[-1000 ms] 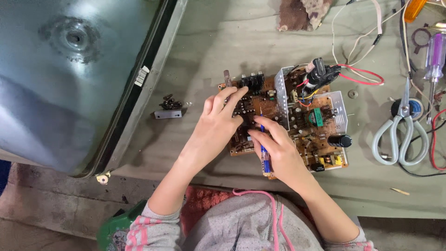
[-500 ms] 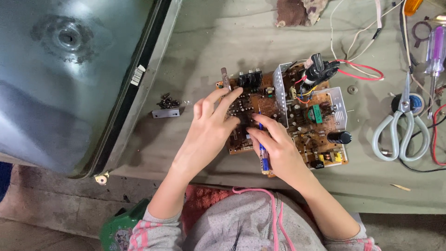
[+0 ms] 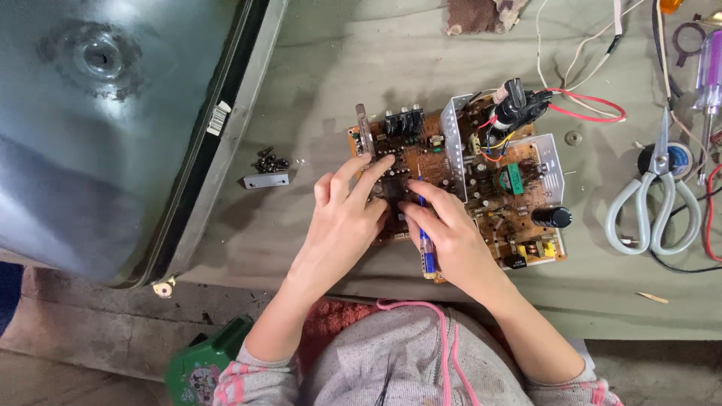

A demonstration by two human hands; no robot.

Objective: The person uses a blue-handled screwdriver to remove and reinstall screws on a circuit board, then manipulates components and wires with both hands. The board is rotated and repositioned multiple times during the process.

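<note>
Circuit board [image 3: 481, 180]: left hand [image 3: 346, 225] steadies it, right hand [image 3: 451, 240] grips screwdriver [image 3: 426, 252].

- A large picture-tube screen [image 3: 98, 128] is laid face down at the upper left; its grey, glossy rear shell is shown, bordered by a dark rim along its right edge.
- A small white rectangular label [image 3: 218, 118] with dark bar markings is fixed to that rim, set slantwise; it is placed near the tube's upper right edge.
</note>
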